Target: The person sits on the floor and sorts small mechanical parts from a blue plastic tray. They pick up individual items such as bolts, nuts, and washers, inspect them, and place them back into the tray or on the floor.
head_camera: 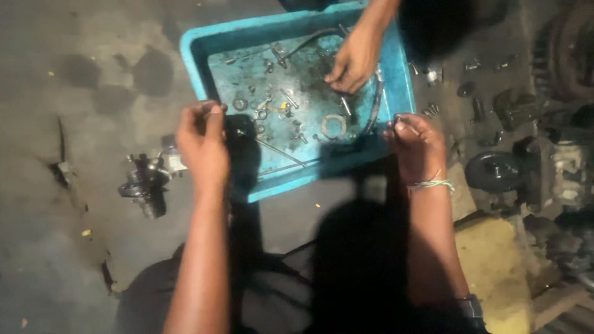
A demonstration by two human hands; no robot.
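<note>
Seen from above, over a stained concrete floor (74,260): a shallow turquoise plastic tray (396,74) strewn with greasy bolts, washers and a pale metal ring (333,125). Left hand (203,143) raised at the tray's near-left corner, fingertips pinched on a small dark part (215,109), too dim to identify, perhaps a nut. Right hand (416,143), thread band at the wrist, closed in a pinch on another small dark piece (396,120) above the tray's near-right edge. A co-worker's hand (354,60) reaching in from the top, fingers down among the hardware. Off to the left, a dark metal pump-like assembly (147,182); to the right, 1 black gear (493,171) among engine parts. Best handled over the tray, both pinches firm, so any slipped part lands inside.
</note>
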